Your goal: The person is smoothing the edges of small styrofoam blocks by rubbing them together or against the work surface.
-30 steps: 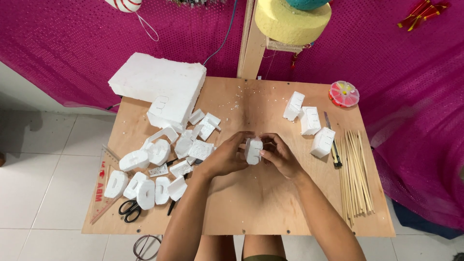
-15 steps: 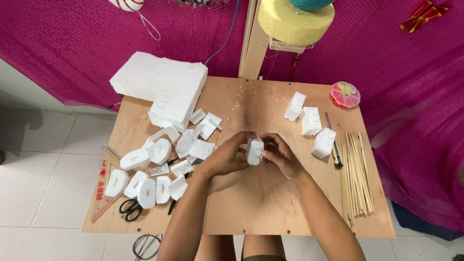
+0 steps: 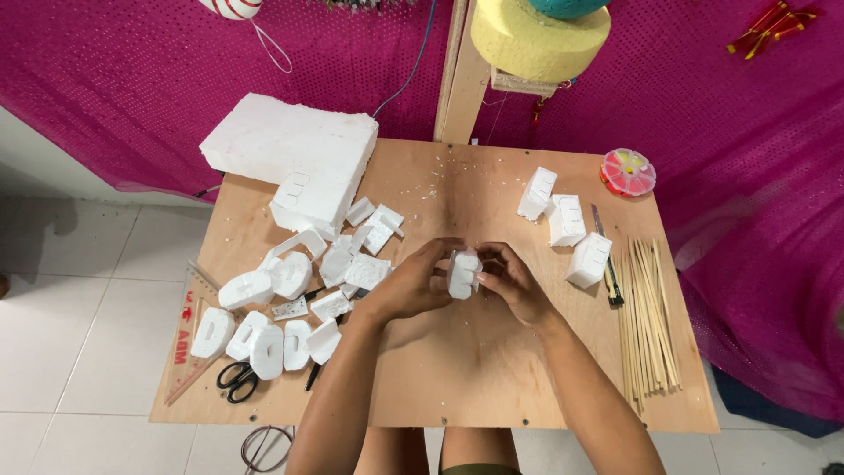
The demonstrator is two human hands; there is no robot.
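A: Both hands working?
B: Yes. Left hand (image 3: pixel 411 286) and right hand (image 3: pixel 514 283) are each keeping a closed grip on the foam piece (image 3: pixel 463 274), over the bench (image 3: pixel 457 369) centre.
A: Surroundings?
B: Foam offcuts (image 3: pixel 290 299) lying toward the left edge, skewers (image 3: pixel 649 317) along the right.

Your view is bright and evenly lit, soft light from above; no harsh glare, though the white foam slab (image 3: pixel 290 158) runs close to washed out; the wooden table (image 3: pixel 492 369) carries a dim shadow patch at its middle, and your hands cast only faint shadows; focus is sharp across the tabletop; the table's edges bow slightly toward the frame's borders, wide-lens distortion.
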